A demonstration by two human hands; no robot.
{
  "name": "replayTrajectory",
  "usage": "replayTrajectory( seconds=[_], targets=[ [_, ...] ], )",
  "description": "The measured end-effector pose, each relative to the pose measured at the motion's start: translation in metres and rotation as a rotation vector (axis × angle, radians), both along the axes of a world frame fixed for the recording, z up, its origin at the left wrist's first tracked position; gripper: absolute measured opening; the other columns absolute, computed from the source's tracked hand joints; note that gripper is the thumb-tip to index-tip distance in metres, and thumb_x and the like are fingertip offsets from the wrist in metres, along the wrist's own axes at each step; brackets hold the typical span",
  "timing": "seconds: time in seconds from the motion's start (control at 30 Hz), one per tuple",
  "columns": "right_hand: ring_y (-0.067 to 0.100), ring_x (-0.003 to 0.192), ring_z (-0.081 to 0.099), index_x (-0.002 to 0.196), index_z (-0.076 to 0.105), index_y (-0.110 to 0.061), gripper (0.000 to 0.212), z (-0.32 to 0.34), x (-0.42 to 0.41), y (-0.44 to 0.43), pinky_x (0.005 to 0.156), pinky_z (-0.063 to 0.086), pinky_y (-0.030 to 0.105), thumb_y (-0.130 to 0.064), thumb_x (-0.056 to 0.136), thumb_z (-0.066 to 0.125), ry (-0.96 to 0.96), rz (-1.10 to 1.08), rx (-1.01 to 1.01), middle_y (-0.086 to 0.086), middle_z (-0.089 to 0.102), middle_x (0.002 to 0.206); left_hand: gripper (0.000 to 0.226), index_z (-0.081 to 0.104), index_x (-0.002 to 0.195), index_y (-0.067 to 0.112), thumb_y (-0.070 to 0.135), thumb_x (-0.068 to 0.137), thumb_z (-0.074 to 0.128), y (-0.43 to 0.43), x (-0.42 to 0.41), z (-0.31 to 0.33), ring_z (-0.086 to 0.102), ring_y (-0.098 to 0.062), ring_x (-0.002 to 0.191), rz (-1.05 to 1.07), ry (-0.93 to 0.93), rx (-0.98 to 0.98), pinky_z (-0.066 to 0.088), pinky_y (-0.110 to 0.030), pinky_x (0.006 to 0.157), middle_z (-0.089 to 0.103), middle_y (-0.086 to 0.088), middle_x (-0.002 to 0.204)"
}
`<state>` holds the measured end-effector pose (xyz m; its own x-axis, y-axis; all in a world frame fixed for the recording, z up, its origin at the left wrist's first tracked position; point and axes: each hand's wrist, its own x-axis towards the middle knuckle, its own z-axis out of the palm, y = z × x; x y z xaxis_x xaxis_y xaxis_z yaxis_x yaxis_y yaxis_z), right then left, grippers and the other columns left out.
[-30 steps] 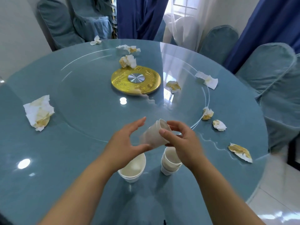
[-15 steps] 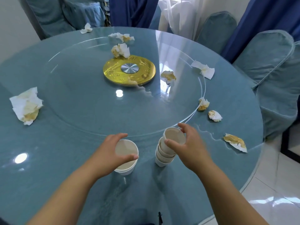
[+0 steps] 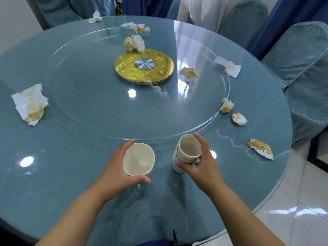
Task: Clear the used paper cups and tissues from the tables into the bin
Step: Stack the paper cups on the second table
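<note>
A: Two grips are seen at lower centre. The left hand (image 3: 117, 166) is curled round a wide paper cup (image 3: 138, 159), with the thumb under its near side.

B: And the right hand (image 3: 202, 164)?

A: Its fingers are wrapped round a stack of paper cups (image 3: 188, 150), just right of the first cup.

B: What is found further out?

A: Stained tissues are scattered over the table (image 3: 71, 166): a large tissue (image 3: 31, 103) at left, a flat tissue (image 3: 260, 148) at right, and others around the gold disc (image 3: 143, 65) at upper centre.
</note>
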<state>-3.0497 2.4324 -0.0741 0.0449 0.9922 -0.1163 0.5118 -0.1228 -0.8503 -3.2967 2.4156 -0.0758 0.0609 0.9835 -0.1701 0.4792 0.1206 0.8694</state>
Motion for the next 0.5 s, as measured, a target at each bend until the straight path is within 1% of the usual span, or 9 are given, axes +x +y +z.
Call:
replayTrajectory(
  seconds=[0.03, 0.07, 0.1, 0.17, 0.23, 0.3, 0.37, 0.43, 0.5],
  targets=[
    [0.001, 0.11, 0.053, 0.124, 0.028, -0.064, 0.089, -0.001, 0.0, 0.0, 0.095, 0.047, 0.029, -0.026, 0.067, 0.085, -0.01, -0.001, 0.016, -0.012, 0.052, 0.125, 0.111, 0.031, 0.131, 0.048, 0.052, 0.033, 0.083, -0.001, 0.001, -0.002, 0.037, 0.005, 0.119, -0.016, 0.007, 0.006, 0.026, -0.002, 0.096, 0.037, 0.029, 0.13],
    [-0.002, 0.108, 0.053, 0.121, 0.027, -0.067, 0.09, -0.002, 0.0, 0.0, 0.093, 0.047, 0.028, -0.022, 0.068, 0.084, -0.015, -0.002, 0.03, -0.016, 0.052, 0.122, 0.111, 0.03, 0.131, 0.047, 0.049, 0.033, 0.083, -0.001, 0.001, -0.005, 0.036, 0.007, 0.119, -0.024, 0.013, 0.011, 0.024, 0.002, 0.093, 0.035, 0.031, 0.13],
    [-0.005, 0.106, 0.053, 0.119, 0.027, -0.068, 0.09, -0.002, 0.0, 0.001, 0.092, 0.048, 0.026, -0.019, 0.069, 0.084, -0.011, -0.001, 0.037, -0.021, 0.052, 0.119, 0.111, 0.031, 0.131, 0.046, 0.047, 0.034, 0.083, -0.001, 0.001, -0.008, 0.036, 0.005, 0.121, -0.023, 0.02, 0.019, 0.024, 0.0, 0.095, 0.036, 0.03, 0.131],
    [-0.007, 0.103, 0.053, 0.117, 0.026, -0.068, 0.088, -0.002, -0.001, 0.0, 0.088, 0.047, 0.023, -0.019, 0.07, 0.083, -0.003, -0.009, 0.028, -0.025, 0.05, 0.116, 0.11, 0.031, 0.133, 0.044, 0.039, 0.039, 0.088, -0.001, 0.001, -0.012, 0.038, 0.0, 0.125, -0.015, 0.04, 0.042, 0.027, -0.013, 0.101, 0.041, 0.021, 0.135],
    [-0.008, 0.1, 0.053, 0.117, 0.025, -0.068, 0.087, 0.0, -0.003, -0.002, 0.082, 0.044, 0.016, -0.02, 0.071, 0.082, -0.003, -0.022, 0.02, -0.021, 0.05, 0.114, 0.108, 0.03, 0.135, 0.043, 0.027, 0.048, 0.093, -0.001, 0.001, -0.013, 0.038, -0.003, 0.127, -0.016, 0.063, 0.057, 0.028, -0.019, 0.103, 0.041, 0.017, 0.137],
    [-0.011, 0.095, 0.05, 0.117, 0.026, -0.065, 0.085, 0.004, -0.006, -0.006, 0.074, 0.04, 0.007, -0.019, 0.072, 0.081, -0.009, -0.039, 0.018, -0.016, 0.05, 0.113, 0.105, 0.03, 0.137, 0.041, 0.022, 0.053, 0.092, -0.001, 0.0, -0.013, 0.038, -0.003, 0.127, -0.029, 0.083, 0.075, 0.027, -0.019, 0.103, 0.04, 0.017, 0.137],
    [-0.01, 0.092, 0.05, 0.127, 0.03, -0.057, 0.083, 0.007, -0.008, -0.011, 0.069, 0.038, 0.004, -0.02, 0.073, 0.08, -0.021, -0.051, 0.013, -0.014, 0.05, 0.114, 0.105, 0.032, 0.139, 0.036, 0.021, 0.054, 0.092, 0.0, -0.001, -0.011, 0.037, -0.004, 0.128, -0.042, 0.085, 0.085, 0.026, -0.018, 0.103, 0.04, 0.016, 0.137],
    [-0.002, 0.092, 0.051, 0.136, 0.031, -0.047, 0.084, 0.01, -0.01, -0.018, 0.069, 0.037, 0.004, -0.02, 0.073, 0.081, -0.023, -0.071, 0.014, -0.013, 0.051, 0.116, 0.105, 0.033, 0.141, 0.033, 0.021, 0.054, 0.092, 0.001, -0.002, -0.006, 0.037, -0.004, 0.128, -0.056, 0.076, 0.095, 0.026, -0.017, 0.101, 0.04, 0.016, 0.137],
    [0.0, 0.094, 0.052, 0.137, 0.032, -0.045, 0.085, 0.013, -0.013, -0.026, 0.072, 0.037, 0.006, -0.02, 0.072, 0.081, -0.005, -0.109, 0.029, -0.015, 0.052, 0.116, 0.106, 0.033, 0.142, 0.034, 0.023, 0.054, 0.092, 0.002, -0.006, 0.0, 0.035, -0.002, 0.125, -0.074, 0.066, 0.101, 0.025, -0.017, 0.1, 0.039, 0.016, 0.137]
  ],
)
